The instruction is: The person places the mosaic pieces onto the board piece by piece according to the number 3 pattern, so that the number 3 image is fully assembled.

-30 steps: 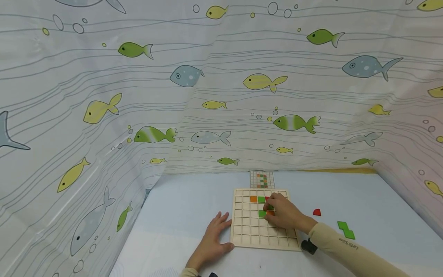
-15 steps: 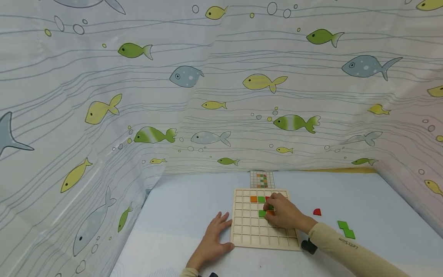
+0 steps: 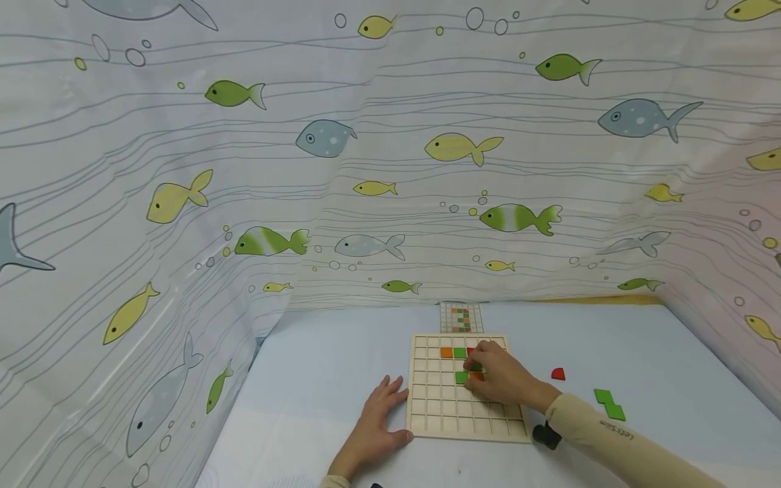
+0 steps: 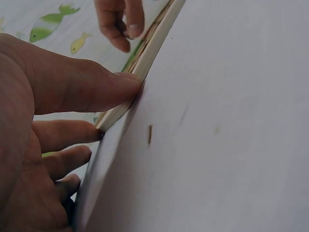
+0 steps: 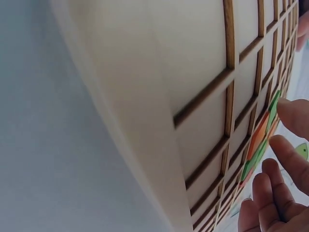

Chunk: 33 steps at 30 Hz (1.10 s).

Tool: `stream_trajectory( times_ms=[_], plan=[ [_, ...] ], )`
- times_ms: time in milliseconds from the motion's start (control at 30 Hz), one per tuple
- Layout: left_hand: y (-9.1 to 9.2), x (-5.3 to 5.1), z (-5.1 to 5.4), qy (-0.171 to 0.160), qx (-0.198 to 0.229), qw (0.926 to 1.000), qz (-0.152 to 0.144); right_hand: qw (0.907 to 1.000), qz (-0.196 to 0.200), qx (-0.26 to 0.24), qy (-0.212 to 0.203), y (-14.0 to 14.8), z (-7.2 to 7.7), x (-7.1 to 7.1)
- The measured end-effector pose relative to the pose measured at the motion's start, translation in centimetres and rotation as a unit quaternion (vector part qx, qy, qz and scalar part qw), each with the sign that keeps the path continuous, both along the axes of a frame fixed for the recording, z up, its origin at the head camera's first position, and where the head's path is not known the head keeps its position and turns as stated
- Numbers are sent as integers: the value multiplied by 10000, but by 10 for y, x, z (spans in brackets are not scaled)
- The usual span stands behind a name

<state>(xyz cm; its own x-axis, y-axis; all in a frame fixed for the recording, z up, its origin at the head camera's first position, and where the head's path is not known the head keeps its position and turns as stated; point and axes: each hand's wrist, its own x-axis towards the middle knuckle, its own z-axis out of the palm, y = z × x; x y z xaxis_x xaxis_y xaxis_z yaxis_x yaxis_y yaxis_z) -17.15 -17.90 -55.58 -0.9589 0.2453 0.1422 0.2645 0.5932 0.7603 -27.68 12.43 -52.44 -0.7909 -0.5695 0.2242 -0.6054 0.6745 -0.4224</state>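
Note:
A wooden grid board (image 3: 436, 410) lies on the table in the head view. Its upper part bears an orange tile (image 3: 447, 352), a green tile (image 3: 460, 352) and part of a red piece. Lower down are another green tile (image 3: 462, 377) and an orange one, partly covered by my right hand (image 3: 500, 378). The right thumb and index finger touch or hover just over these tiles; in the right wrist view the fingers (image 5: 289, 162) look fairly straight. My left hand (image 3: 375, 420) rests at the board's left edge, fingers spread, its thumb (image 4: 96, 89) against the near corner.
A small card (image 3: 447, 327) with a printed coloured grid stands behind the board. To the right lie a red quarter-round piece (image 3: 558, 374) and two green tiles (image 3: 610, 404) touching at their corners. A fish-patterned curtain (image 3: 390, 163) encloses the back and sides.
The head view has shifted very slightly. Both hands, the board and the tiles keep their places.

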Motion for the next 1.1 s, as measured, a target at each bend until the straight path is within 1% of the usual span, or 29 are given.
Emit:
stream_trajectory(
  times_ms=[133,233,300,400,500,667,767,867,933,1100],
  plan=[
    [0,0,0,0,-4,10000,9,9999,-126,4,-110,5,4,0],
    [0,0,0,-2,-20,10000,1,9987,-358,86,-352,12,7,-1],
    [0,0,0,11,-18,10000,-11,9979,-464,154,-432,19,9,-2],
    [0,-1,-2,25,-12,10000,-17,9974,-546,234,-399,33,10,-5],
    [1,0,-2,-7,-7,10000,-23,9979,-559,224,-240,48,13,-7],
    [2,2,0,-35,-3,10000,-5,9974,-671,273,-5,70,19,-5],
    [2,2,0,-54,11,10000,-1,9963,-761,373,138,84,22,-4],
    [2,2,-1,-63,5,10000,-13,9957,-771,445,274,99,24,-3],
    [1,1,-1,-60,5,10000,-12,9951,-818,475,288,108,26,-3],
    [0,0,0,-43,55,10000,-39,9935,-986,565,113,129,28,2]
  ],
)
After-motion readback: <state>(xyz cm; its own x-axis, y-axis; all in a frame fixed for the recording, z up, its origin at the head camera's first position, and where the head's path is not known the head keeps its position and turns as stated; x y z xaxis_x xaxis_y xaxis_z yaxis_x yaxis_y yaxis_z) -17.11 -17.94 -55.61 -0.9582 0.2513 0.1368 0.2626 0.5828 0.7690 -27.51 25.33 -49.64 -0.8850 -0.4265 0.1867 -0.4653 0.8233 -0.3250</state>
